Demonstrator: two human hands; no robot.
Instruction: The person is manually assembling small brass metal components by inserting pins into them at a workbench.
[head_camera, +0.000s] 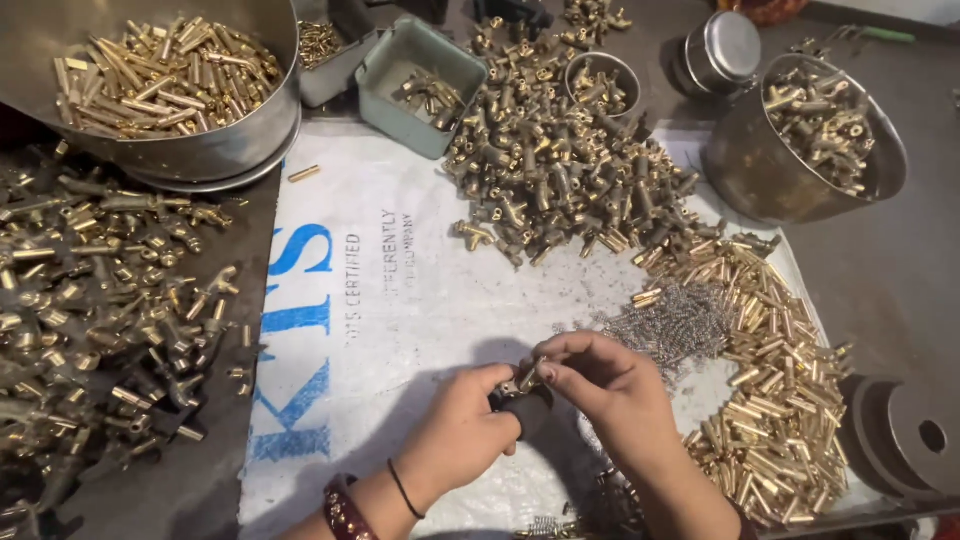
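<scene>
My left hand (462, 432) grips a small dark brass fitting (515, 392) low on the white sack sheet (400, 300). My right hand (610, 385) pinches the top of the same fitting with thumb and fingertips, and a small brass piece shows between them. A heap of thin steel springs (672, 325) lies just right of my hands. Beyond it spreads a pile of short brass tubes (770, 380). A large mound of T-shaped brass fittings (560, 165) sits further up the sheet.
A steel pan of brass pins (160, 75) stands at top left, above many assembled brass fittings (100, 310). A green plastic tub (420, 85), a small steel cup (603, 82), a lidded tin (720, 50) and a steel bowl of fittings (810, 140) line the back. Dark metal discs (905, 435) lie at right.
</scene>
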